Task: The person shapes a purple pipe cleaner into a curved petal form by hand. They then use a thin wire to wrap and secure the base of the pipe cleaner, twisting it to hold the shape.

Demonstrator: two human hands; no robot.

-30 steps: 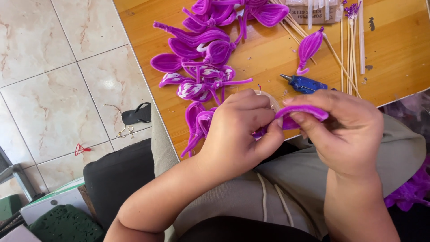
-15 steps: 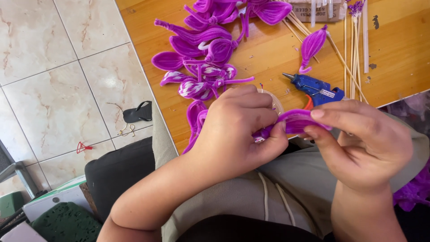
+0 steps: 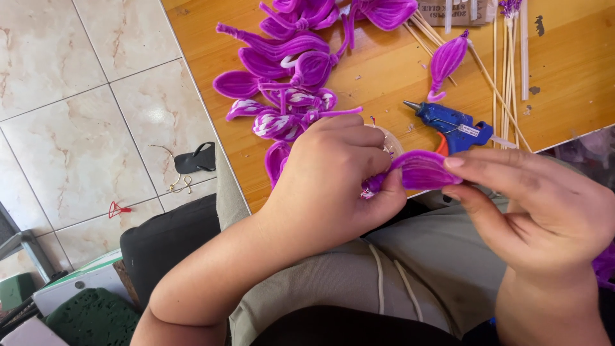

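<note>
Glue gun (image 3: 451,123) & petal pile (image 3: 288,77) block ahead — bare tabletop (image 3: 564,77) far right.

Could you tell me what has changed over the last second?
The right hand slid rightward along the purple petal, now pinching its outer end and uncovering the blue glue gun. The left hand keeps gripping the petal's base; the petal pile is unmoved.

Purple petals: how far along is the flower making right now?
Done: a pile of finished purple petals lies on the wooden table. In hand: the left hand pinches the base of one petal while the right hand shapes its tip. Left: the wooden sticks lie bare and the blue glue gun rests unused.
</note>
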